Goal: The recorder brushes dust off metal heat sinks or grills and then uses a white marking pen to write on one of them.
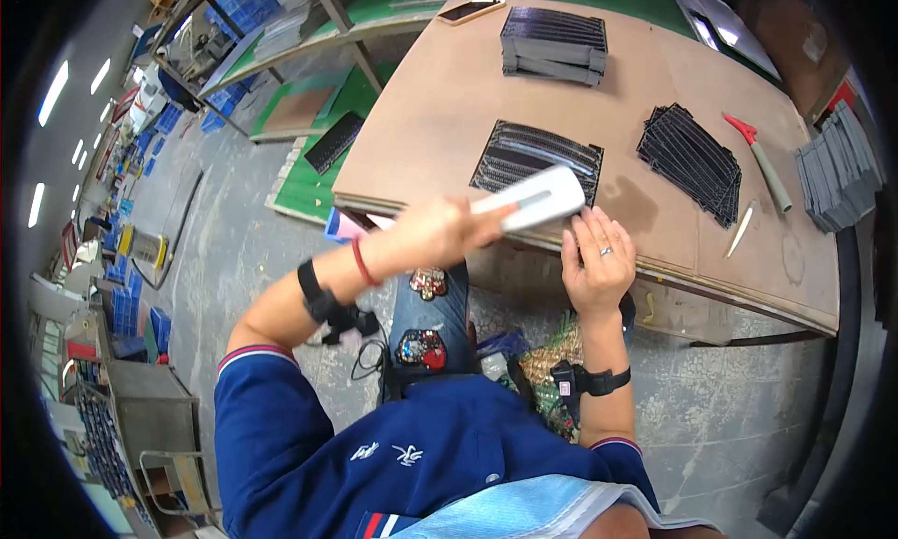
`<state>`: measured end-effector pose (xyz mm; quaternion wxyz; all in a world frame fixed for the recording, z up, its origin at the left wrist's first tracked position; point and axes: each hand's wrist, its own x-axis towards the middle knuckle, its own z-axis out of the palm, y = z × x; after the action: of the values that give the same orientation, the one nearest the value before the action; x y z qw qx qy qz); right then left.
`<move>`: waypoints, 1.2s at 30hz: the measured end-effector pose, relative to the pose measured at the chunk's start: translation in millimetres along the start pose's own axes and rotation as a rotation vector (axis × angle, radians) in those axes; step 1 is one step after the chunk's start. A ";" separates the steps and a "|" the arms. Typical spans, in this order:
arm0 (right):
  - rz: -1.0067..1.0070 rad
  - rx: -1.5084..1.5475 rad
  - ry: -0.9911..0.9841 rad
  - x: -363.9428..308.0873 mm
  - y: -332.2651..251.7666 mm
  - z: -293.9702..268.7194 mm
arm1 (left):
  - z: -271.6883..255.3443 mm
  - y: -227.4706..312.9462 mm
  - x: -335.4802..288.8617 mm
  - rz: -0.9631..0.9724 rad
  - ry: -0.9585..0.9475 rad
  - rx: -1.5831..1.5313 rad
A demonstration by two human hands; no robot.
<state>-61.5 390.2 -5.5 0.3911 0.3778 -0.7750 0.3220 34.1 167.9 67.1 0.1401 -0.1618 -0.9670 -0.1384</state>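
Note:
My left hand (438, 232) is closed around a white oblong tool (552, 198) with a grey inset; its exact kind is unclear. The tool is held over the near edge of a flat black patterned sheet (524, 151) on the table. Motion slightly blurs the hand. My right hand (601, 258), with a ring on one finger, is at the table's near edge. Its fingers are stretched out, with their tips by the sheet's near right corner; the tool partly covers that corner. Further right lies a fanned pile of similar black sheets (692, 165).
A banded stack of dark sheets (552, 48) and a phone (470, 12) are at the table's (421, 109) far side. A red-and-green-handled tool (760, 160), a thin white stick (740, 229) and grey stacked pieces (839, 165) are at right. Green shelving (318, 48) stands left.

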 end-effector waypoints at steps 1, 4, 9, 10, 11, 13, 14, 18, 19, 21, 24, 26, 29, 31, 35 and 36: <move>-0.002 0.004 -0.010 -3.7 0.1 -2.7 | -3.7 -18.6 2.7 -0.203 -0.123 0.136; -0.002 0.023 -0.007 0.0 2.2 0.5 | -17.9 -82.2 11.5 -0.363 -0.014 0.143; 0.010 0.008 0.004 0.7 1.2 8.5 | -10.9 -46.0 17.7 -0.221 -0.160 0.212; 0.012 0.004 -0.001 -0.5 1.7 5.7 | -8.7 -18.5 16.2 -0.086 -0.126 0.083; 0.013 0.007 -0.009 -1.1 2.3 3.5 | -6.1 -0.1 14.5 0.044 -0.088 -0.046; 0.004 -0.001 -0.003 0.4 3.7 0.0 | -3.8 -10.9 21.5 -0.178 -0.245 0.100; 0.002 0.001 0.001 2.0 3.1 -2.6 | -2.5 -31.6 22.4 -0.221 -0.161 0.095; -0.005 0.014 0.013 0.7 1.1 2.4 | -25.4 -91.9 34.4 -0.330 0.040 0.283; 0.001 0.014 0.012 -0.8 0.8 3.5 | -20.1 -96.4 32.9 -0.325 0.044 0.287; 0.012 0.005 0.016 0.5 0.4 7.4 | -14.7 -73.4 37.7 -0.240 -0.176 0.288; 0.014 0.002 -0.001 -1.4 0.7 3.2 | 0.3 -28.1 38.6 0.040 -0.184 0.035; 0.008 -0.010 0.016 -1.1 2.6 -2.2 | -2.7 -34.1 49.1 -0.132 -0.188 0.104; -0.013 0.019 0.017 2.2 0.6 0.6 | -15.8 -99.2 61.3 -0.369 -0.066 0.124; -0.013 0.018 0.015 1.1 -0.2 2.1 | -13.3 -122.1 59.6 -0.335 -0.038 0.173; 0.008 0.004 0.007 -2.5 1.8 5.3 | 1.4 -40.2 54.0 0.042 -0.141 -0.099; 0.007 0.003 0.013 -0.1 1.9 2.9 | 1.3 -36.5 54.9 -0.009 -0.166 -0.060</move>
<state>-64.1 388.8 -7.4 0.3945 0.3733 -0.7733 0.3271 -29.0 150.2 75.1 0.0540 -0.1726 -0.9714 -0.1539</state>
